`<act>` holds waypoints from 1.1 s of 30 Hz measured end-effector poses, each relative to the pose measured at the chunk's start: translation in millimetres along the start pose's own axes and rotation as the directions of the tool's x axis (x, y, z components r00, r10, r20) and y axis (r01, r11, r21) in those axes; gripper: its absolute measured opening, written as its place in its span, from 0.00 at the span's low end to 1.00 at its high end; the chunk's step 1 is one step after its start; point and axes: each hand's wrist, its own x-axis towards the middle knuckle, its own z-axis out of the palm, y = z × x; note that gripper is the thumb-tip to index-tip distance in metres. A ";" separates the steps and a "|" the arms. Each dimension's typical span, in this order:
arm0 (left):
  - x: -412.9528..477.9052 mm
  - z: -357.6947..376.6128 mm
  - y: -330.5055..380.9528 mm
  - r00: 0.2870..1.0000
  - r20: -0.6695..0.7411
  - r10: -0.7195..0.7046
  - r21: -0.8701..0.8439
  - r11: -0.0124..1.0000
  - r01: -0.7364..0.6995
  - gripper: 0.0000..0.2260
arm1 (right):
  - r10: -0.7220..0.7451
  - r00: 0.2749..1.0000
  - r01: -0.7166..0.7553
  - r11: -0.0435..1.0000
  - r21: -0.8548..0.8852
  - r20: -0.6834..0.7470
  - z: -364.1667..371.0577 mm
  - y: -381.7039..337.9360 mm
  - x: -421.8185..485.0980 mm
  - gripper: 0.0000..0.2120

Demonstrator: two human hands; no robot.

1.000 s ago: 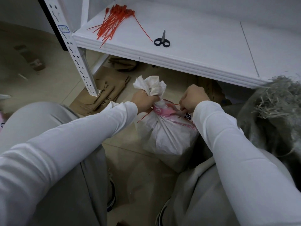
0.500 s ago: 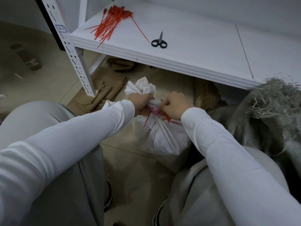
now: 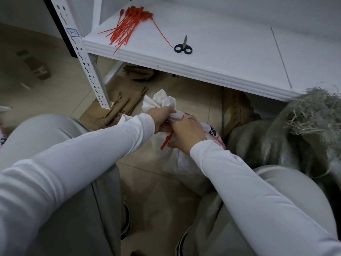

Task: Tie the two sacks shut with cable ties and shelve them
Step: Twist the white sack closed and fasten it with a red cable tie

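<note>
A white woven sack (image 3: 173, 159) with pink print stands on the floor between my knees, its mouth bunched into a neck. My left hand (image 3: 161, 119) grips that neck just below the crumpled top (image 3: 160, 100). A red cable tie (image 3: 167, 140) circles the neck, and its loose tail hangs down to the left. My right hand (image 3: 186, 133) holds the tie at the neck, fingers curled. A second, grey sack (image 3: 273, 145) stuffed with shredded paper (image 3: 317, 111) stands open at the right.
A white shelf (image 3: 212, 71) spans the top, bearing a bundle of red cable ties (image 3: 127, 28) and black-handled scissors (image 3: 183, 47). Its perforated upright (image 3: 86, 67) stands at left. Flattened cardboard (image 3: 118, 104) lies on the tiled floor under the shelf.
My right hand has moved left from the sack's right side onto the neck, close against my left hand. The tie now sits tight round the neck with its tail hanging down.
</note>
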 end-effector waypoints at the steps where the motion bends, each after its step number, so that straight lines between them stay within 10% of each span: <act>1: 0.4 -0.4 -0.4 1.000 0.000 -0.001 -0.005 1.000 0.001 0.14 | -0.001 1.000 0.001 1.000 -0.006 0.001 0.5 0.0 -0.4 0.19; 18: -1.9 -6.5 2.1 0.996 0.034 0.079 0.090 0.993 -0.082 0.24 | 0.200 0.972 -0.133 0.899 0.418 -0.121 -0.9 16.1 0.0 0.13; 23: -31.0 -10.4 2.8 0.935 0.067 0.348 0.673 0.676 -0.299 0.25 | 0.258 0.962 -0.166 0.817 0.552 -0.093 -2.0 24.7 -3.2 0.10; 30: -43.4 -9.6 -1.9 0.864 0.185 0.468 0.364 0.784 -0.502 0.12 | 0.263 0.963 -0.138 0.684 0.716 -0.065 -5.9 32.8 -13.1 0.09; 33: -30.4 -11.3 -13.2 0.758 0.313 0.573 0.477 0.595 -0.647 0.13 | 0.224 0.972 -0.107 0.676 0.729 -0.065 -6.4 37.9 -18.7 0.08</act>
